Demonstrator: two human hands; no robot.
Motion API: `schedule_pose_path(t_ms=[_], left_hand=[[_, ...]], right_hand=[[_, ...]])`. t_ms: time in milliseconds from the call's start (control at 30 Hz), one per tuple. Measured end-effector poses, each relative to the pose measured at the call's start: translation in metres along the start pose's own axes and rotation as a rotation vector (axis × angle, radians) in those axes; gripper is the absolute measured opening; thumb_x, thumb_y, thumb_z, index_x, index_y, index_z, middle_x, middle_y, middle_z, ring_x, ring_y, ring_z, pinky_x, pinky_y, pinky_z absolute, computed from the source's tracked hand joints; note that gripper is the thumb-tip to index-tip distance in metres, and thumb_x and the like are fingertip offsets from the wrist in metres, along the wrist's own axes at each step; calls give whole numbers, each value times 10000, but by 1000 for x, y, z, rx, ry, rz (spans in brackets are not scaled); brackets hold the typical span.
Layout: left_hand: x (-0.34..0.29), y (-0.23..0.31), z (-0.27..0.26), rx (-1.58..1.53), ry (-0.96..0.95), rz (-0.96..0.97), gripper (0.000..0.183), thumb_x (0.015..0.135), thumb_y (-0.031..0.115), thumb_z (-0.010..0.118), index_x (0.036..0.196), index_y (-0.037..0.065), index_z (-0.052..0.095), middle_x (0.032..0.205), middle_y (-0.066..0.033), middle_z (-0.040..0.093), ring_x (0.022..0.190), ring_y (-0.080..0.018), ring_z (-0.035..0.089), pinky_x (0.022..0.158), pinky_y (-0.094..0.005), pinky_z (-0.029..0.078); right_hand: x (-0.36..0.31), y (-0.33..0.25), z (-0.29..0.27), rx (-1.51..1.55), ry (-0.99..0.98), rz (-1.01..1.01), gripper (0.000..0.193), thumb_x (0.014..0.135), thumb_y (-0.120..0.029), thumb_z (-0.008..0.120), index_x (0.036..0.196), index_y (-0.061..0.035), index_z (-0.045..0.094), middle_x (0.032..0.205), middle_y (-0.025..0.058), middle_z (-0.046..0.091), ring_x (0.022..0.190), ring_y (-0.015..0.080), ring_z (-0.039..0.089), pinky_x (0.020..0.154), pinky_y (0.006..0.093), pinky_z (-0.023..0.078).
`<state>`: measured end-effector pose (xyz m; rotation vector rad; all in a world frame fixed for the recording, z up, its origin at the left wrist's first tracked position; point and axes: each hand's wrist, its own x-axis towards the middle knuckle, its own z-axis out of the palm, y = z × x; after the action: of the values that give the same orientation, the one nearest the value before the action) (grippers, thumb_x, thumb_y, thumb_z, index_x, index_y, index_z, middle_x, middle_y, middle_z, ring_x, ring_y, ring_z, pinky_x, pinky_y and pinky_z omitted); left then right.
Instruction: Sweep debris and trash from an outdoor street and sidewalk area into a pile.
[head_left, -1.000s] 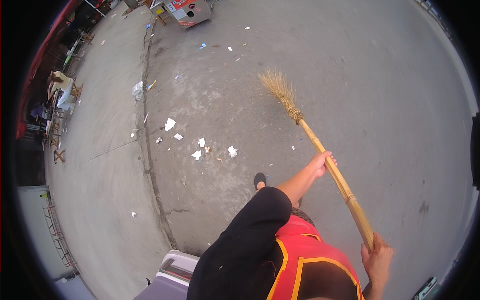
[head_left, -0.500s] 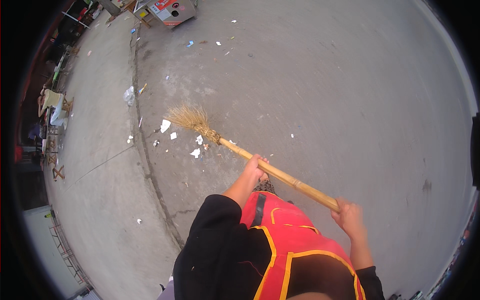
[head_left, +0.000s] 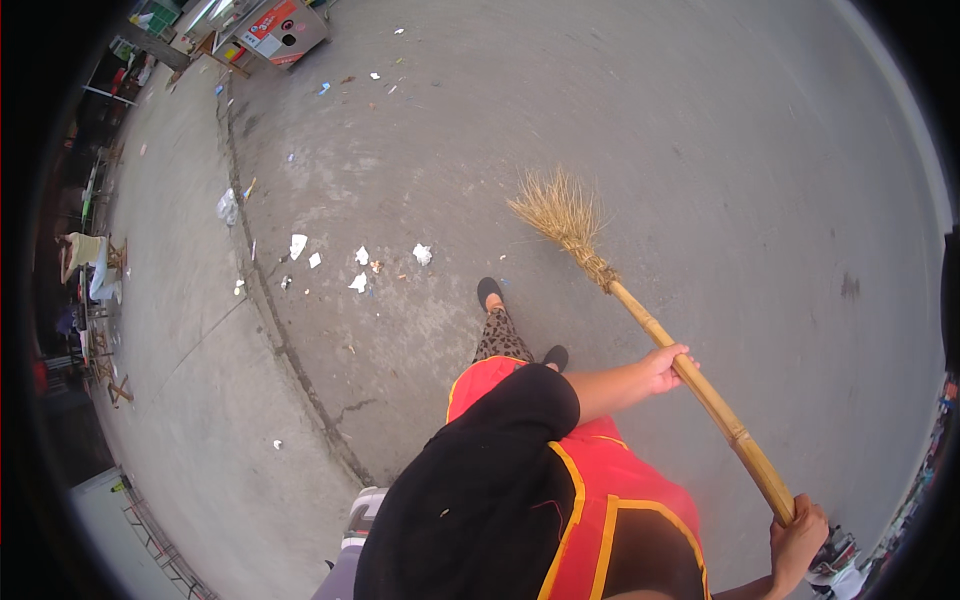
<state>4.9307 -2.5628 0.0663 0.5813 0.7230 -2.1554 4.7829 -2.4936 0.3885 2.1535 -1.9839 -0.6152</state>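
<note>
A straw broom [head_left: 655, 325] with a long bamboo handle slants across the right half of the view, its bristles up and away from me. My left hand [head_left: 668, 368] grips the handle partway down, below the binding. Near the handle's end, at lower right, my right hand [head_left: 797, 535] is closed around it. The bristle head [head_left: 565, 212] is over the grey pavement, right of the litter; whether it touches the ground I cannot tell. Several scraps of white paper [head_left: 298, 246] lie to the left, with a crumpled white piece [head_left: 422, 254] nearest the bristles.
A raised kerb edge [head_left: 285, 345] runs along the left, with a clear plastic bag [head_left: 228, 207] beside it. A metal cart [head_left: 275, 32] stands at the far left. A person [head_left: 92, 262] sits near stools at the left. My shoe [head_left: 490, 292] is on the pavement.
The broom has swung from the litter on the left over to the right, both hands moving right with it. My feet now show, and a crumpled white piece lies farther right of the other scraps.
</note>
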Motion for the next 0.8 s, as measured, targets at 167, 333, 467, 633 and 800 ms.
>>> schedule_pose_path(t_ms=[167, 333, 467, 633, 800], left_hand=[[-38, 36, -104, -20, 322, 164, 129, 741, 86, 424, 834, 19, 364, 809, -108, 440, 774, -253, 491, 724, -371, 422], [-104, 98, -155, -89, 682, 431, 189, 695, 77, 400, 857, 7, 333, 742, -93, 402, 661, -233, 489, 650, -349, 452], [-102, 102, -129, -125, 488, 456, 174, 695, 75, 406, 848, 18, 344, 741, -96, 422, 672, -237, 493, 649, -363, 444], [-64, 114, -66, -72, 301, 481, 106, 687, 76, 429, 768, 28, 381, 695, -98, 431, 630, -229, 489, 614, -356, 442], [-31, 175, -41, 62, 194, 419, 106, 678, 72, 464, 728, 35, 378, 632, -77, 417, 574, -185, 456, 579, -342, 448]], right_hand=[[29, -23, 94, 248, -167, -243, 193, 465, -62, 595, 559, -42, 428, 517, 113, 461, 561, 270, 472, 507, 352, 359], [42, -85, 149, 452, -90, -518, 210, 477, -86, 612, 571, -52, 427, 541, 103, 469, 571, 263, 477, 498, 349, 362], [60, -76, 151, 460, 2, -457, 224, 489, -86, 611, 581, -52, 410, 565, 96, 469, 578, 267, 477, 505, 354, 363], [57, -55, 130, 355, 103, -367, 199, 535, -85, 589, 633, -50, 419, 582, 105, 472, 579, 279, 472, 506, 358, 366], [56, -95, 88, 748, -620, -349, 374, 603, -87, 571, 931, -42, 399, 652, 139, 514, 596, 284, 515, 557, 352, 400]])
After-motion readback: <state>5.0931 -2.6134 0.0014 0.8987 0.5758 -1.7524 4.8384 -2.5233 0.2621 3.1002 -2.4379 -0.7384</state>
